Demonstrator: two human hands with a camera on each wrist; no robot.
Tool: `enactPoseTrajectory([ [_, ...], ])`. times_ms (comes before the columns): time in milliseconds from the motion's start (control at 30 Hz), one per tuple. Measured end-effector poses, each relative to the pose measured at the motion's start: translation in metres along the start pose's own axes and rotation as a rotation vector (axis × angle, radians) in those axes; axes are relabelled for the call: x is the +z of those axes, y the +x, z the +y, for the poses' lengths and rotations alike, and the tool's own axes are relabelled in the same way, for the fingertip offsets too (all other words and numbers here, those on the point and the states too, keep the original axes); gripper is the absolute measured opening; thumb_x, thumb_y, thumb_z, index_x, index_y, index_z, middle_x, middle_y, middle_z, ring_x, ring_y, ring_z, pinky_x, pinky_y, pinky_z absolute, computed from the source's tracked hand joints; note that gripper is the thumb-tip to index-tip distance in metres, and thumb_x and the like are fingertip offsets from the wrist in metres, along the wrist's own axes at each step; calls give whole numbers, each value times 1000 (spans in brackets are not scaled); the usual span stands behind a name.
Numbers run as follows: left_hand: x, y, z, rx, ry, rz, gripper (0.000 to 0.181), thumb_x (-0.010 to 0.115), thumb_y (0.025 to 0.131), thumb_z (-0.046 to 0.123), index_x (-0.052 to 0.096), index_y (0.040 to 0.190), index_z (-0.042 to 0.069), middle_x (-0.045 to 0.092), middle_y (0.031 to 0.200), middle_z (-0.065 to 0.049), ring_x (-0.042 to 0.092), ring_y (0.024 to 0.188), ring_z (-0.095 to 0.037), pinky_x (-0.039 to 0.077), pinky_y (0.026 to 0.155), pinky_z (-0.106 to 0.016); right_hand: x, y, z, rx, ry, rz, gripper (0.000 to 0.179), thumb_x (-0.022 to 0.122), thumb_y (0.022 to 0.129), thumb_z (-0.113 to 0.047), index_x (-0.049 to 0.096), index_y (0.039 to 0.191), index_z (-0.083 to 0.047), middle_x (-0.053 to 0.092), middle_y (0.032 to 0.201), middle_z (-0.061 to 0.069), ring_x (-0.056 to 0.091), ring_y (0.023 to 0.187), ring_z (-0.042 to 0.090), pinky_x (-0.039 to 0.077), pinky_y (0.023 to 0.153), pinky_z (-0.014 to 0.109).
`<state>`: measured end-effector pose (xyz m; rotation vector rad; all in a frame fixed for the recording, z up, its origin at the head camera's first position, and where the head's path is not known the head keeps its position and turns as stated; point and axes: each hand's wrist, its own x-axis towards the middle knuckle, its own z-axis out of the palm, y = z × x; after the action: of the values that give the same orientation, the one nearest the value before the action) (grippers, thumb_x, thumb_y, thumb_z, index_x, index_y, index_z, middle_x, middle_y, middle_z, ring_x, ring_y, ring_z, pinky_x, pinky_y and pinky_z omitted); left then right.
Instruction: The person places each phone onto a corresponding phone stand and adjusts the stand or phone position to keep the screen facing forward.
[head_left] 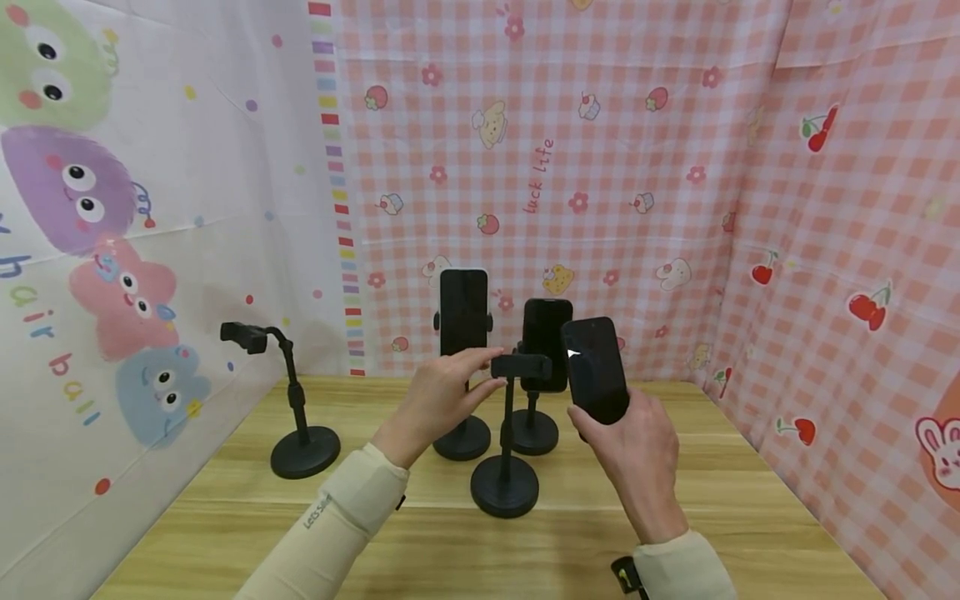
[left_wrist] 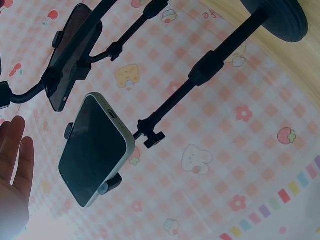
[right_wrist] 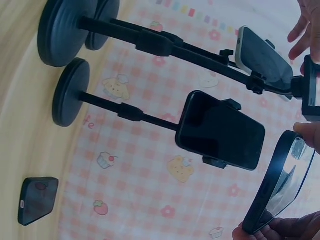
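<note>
My right hand [head_left: 637, 450] grips a dark smartphone [head_left: 596, 367] by its lower end, screen tilted toward me. Left of it stands a black phone stand [head_left: 506, 486] with nothing in its clamp [head_left: 521, 367]. The thumb and forefinger of my left hand [head_left: 442, 392] pinch that clamp's left end; the other fingers [left_wrist: 22, 165] extend loosely in the left wrist view. The held phone [right_wrist: 282, 182] is close to the clamp [right_wrist: 311, 90] but apart from it in the right wrist view.
Behind, a white-edged phone [head_left: 463, 312] and a black phone [head_left: 547, 333] sit upright in stands. Another stand [head_left: 305, 450] with a bare clamp is at left. One more phone [right_wrist: 38, 200] lies on the wooden table [head_left: 570, 542]. Patterned cloth [head_left: 637, 142] hangs around.
</note>
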<state>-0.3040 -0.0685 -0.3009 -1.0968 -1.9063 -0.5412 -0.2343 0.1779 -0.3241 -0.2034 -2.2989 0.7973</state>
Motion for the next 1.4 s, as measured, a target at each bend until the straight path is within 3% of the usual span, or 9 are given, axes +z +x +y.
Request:
enactPoseTrajectory([
  [233, 1, 1, 1, 22, 1, 21, 44, 81, 84, 19, 68, 124, 4, 72, 109, -8, 55, 57, -9, 50, 57, -25, -5, -1, -11, -20, 35, 3, 69, 82, 75, -51, 63, 114, 2, 61, 95, 17, 56, 86, 32, 46, 69, 47],
  [500, 1, -1, 2, 9, -17, 18, 44, 80, 86, 20, 67, 125, 5, 72, 109, -8, 57, 61, -8, 46, 55, -22, -4, -5, -26, -55, 97, 9, 70, 83, 75, -50, 64, 118, 1, 61, 98, 16, 56, 86, 31, 47, 70, 47],
  [700, 1, -2, 1, -2, -48, 7, 44, 76, 89, 23, 65, 128, 4, 70, 112, -9, 47, 52, -4, 43, 52, -19, -1, -10, -34, -83, 148, 4, 68, 84, 74, -49, 64, 116, 0, 61, 95, 13, 54, 83, 29, 46, 67, 43],
  [1067, 1, -3, 1, 7, -67, 37, 37, 68, 93, 16, 65, 127, 2, 71, 107, -9, 54, 58, -9, 44, 53, -22, 5, -18, -48, -121, 173, 15, 72, 85, 73, -47, 63, 121, 2, 62, 101, 16, 58, 85, 31, 49, 69, 46],
  [1400, 1, -3, 1, -9, -100, 37, 32, 64, 96, 14, 65, 126, 4, 70, 113, -9, 68, 85, -18, 50, 59, -26, 13, -26, -56, -177, 187, 42, 76, 87, 71, -48, 62, 125, 0, 60, 106, 18, 60, 91, 33, 50, 75, 49],
])
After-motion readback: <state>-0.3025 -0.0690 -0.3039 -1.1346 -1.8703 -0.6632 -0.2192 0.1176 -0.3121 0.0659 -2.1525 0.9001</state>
